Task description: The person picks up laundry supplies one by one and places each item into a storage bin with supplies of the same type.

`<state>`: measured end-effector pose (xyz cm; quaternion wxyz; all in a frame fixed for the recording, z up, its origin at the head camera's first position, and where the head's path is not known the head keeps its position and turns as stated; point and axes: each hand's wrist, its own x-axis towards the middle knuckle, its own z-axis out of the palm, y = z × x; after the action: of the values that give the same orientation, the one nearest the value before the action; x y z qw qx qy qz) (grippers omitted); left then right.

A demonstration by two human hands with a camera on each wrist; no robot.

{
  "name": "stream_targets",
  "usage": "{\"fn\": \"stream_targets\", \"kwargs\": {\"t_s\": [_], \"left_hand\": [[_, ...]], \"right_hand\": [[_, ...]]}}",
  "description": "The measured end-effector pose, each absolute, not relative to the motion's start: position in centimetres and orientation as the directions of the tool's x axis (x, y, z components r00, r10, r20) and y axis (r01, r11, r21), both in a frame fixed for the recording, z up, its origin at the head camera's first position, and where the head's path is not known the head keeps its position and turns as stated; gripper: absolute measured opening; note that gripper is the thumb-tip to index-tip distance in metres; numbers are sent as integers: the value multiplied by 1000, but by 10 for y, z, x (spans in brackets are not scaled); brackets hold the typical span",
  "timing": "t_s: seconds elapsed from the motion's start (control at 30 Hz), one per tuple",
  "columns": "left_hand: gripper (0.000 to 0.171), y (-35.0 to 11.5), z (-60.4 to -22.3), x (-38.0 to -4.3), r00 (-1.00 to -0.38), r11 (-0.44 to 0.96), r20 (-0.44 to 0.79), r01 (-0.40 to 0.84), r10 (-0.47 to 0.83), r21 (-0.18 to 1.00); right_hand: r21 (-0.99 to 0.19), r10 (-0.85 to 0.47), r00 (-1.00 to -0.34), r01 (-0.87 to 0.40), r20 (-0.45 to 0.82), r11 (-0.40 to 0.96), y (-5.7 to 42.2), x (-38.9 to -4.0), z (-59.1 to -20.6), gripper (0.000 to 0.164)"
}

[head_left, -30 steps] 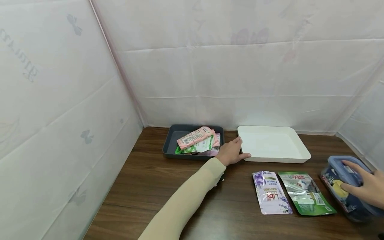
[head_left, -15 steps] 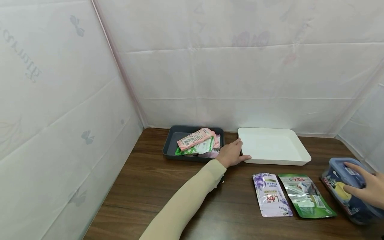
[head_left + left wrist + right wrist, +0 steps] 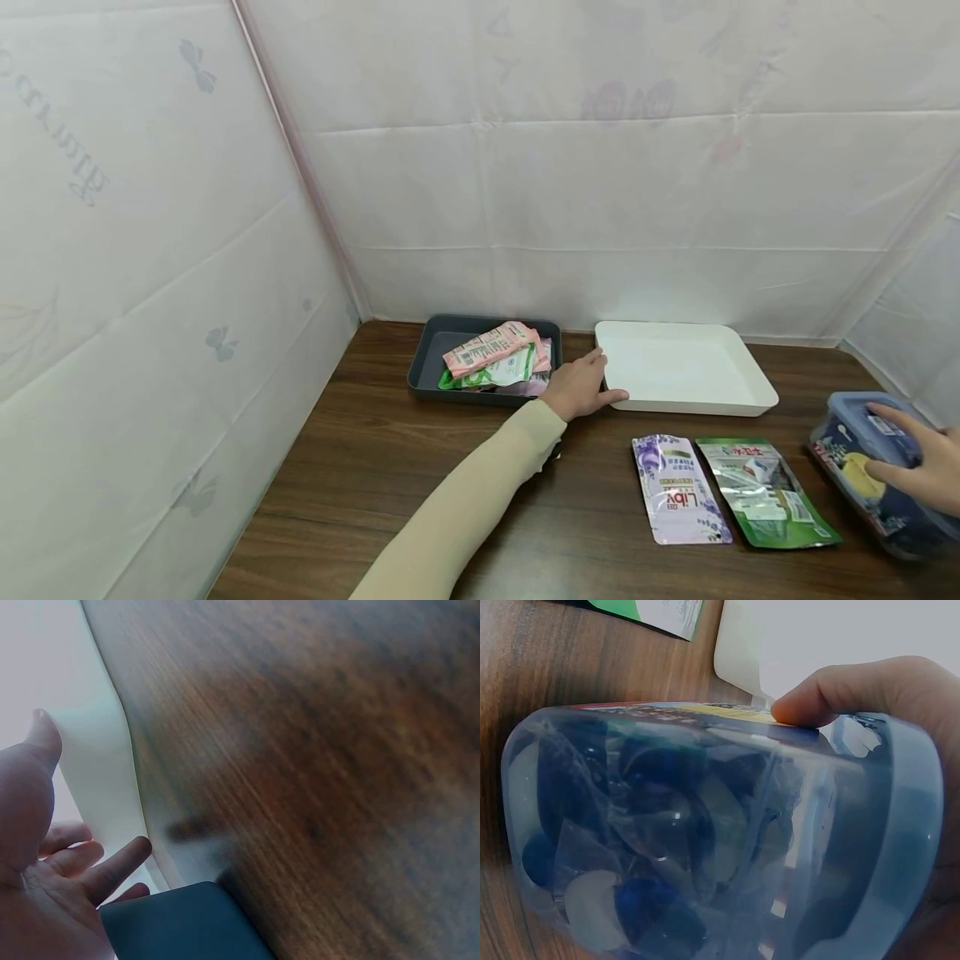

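At the right of the head view my right hand (image 3: 926, 467) grips a plastic tub (image 3: 896, 521) with a blue lid, thumb on its side and fingers over the lid. The right wrist view shows blue and white laundry pods (image 3: 660, 915) through the clear wall of this tub. My left hand (image 3: 577, 387) rests at the left edge of a shallow white tray (image 3: 686, 367), fingers along the rim and thumb extended at the front corner. That hand's palm and spread fingers show in the left wrist view.
A dark grey tray (image 3: 433, 367) left of my left hand holds pink packets (image 3: 491, 346) and a green-and-white packet (image 3: 506, 364). On the wooden table (image 3: 352, 467) lie a purple pouch (image 3: 678, 492) and a green pouch (image 3: 765, 496), between left forearm and tub. Pale sheeting encloses the back and sides.
The tub and my right hand have shifted slightly to the right. My left hand stays at the white tray's edge. The head view has tilted up a little.
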<state>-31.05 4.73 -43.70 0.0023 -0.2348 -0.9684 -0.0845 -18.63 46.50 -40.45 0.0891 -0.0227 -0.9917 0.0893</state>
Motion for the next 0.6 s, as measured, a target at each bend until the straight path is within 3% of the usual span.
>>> {"fn": "stream_targets", "kwargs": {"t_s": [0.6], "left_hand": [[77,47,-435,-308,-893,879,46,450,448,160]], "right_hand": [[-201,37,-979,-4,202,980,471,-194,-394,95]]}}
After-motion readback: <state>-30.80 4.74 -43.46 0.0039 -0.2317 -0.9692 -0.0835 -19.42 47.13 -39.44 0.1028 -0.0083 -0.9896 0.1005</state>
